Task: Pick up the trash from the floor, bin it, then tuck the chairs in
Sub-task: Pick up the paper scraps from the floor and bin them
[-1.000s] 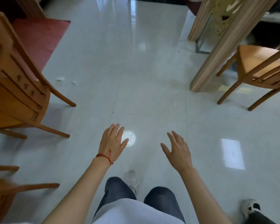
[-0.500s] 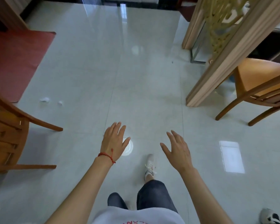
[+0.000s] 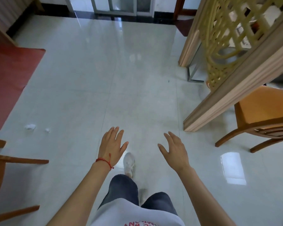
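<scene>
A: Floor (image 3: 137, 79) first. We're standing mid-room on pale glossy tile, red mat (image 3: 10, 82) on the far left, wooden divider with lattice screen (image 3: 227, 51) on the right.

B: Chairs?

A: One orange-seated chair (image 3: 261, 118) to our right, pulled out, just beside the divider's base. Another chair (image 3: 0, 173) at the left edge, only legs and part of the frame in view. Neither is tucked in. No bin in view.

B: Trash?

A: Two bits of white crumpled paper on the tile, left and ahead of us. Bigger wad (image 3: 30, 126) sits close to the mat's near corner, small scrap (image 3: 47, 130) just to its right. Apart, not touching. Both roughly round lumps, no long axis to align to.

B: Hands?

A: Left hand (image 3: 112, 145), the one with the red cord at the wrist, fingers spread and straight, holding nothing. Right hand (image 3: 174, 150) same: splayed, empty. Both hover over bare tile, well apart from the paper.

B: So which takes it?

A: We judge the left. Trash lies off to its left and slightly forward; the right would have to cross our body. Likely we turn left, step closer, crouch, pinch the scrap first since it's nearer.
</scene>
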A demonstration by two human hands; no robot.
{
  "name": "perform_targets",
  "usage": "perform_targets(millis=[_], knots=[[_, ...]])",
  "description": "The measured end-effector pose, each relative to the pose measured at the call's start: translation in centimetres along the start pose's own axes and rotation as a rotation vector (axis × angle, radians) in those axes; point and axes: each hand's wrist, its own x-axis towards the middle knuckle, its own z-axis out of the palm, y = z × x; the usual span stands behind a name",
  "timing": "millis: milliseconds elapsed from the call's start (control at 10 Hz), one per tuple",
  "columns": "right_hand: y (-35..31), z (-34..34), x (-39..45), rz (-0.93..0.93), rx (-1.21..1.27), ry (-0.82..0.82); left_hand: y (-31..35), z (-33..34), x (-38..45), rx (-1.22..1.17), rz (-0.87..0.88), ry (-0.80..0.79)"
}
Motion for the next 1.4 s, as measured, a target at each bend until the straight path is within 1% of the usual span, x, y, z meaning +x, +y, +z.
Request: perform_targets(millis=[300,400,600,700,900,1000,1100,1200,1300,1400], knots=[[-4.4,-2.7,17.2,0.020,0.050,0.029,-6.6,-1.4,17.1,-0.019,-0.019,-0.033],[-6.3,-3.9,22.2,0.011,0.044,0.032,-8.5,-2.5,21.8,-0.018,-0.012,-0.013],[-8.0,-5.9,29.8,0.019,0.010,0.001,-11.4,-3.5,29.0,-0.010,-0.059,-0.034],[-8.5,-6.7,33.8,-0.001,0.002,-0.019,-12.1,-3.9,32.1,0.011,-0.092,-0.075],[-9.7,-8.8,43.6,-0.110,-0.029,-0.055,-13.2,-3.7,38.4,-0.007,-0.207,-0.035],[-10.6,-10.4,48.9,-0.189,-0.048,-0.089,-13.4,-3.9,42.0,-0.024,-0.305,-0.039],[-12.1,-12.2,53.7,-0.286,-0.086,-0.149,-13.1,-4.4,45.4,-0.079,-0.415,0.003],[-13.6,-13.6,57.8,-0.424,-0.141,-0.220,-12.7,-4.9,48.0,-0.113,-0.519,0.045],[-15.2,-14.0,61.6,-0.549,-0.240,-0.294,-13.0,-5.5,49.7,-0.144,-0.630,0.086],[-17.3,-13.1,63.8,-0.656,-0.311,-0.371,-13.7,-5.7,49.4,-0.152,-0.751,0.093]])
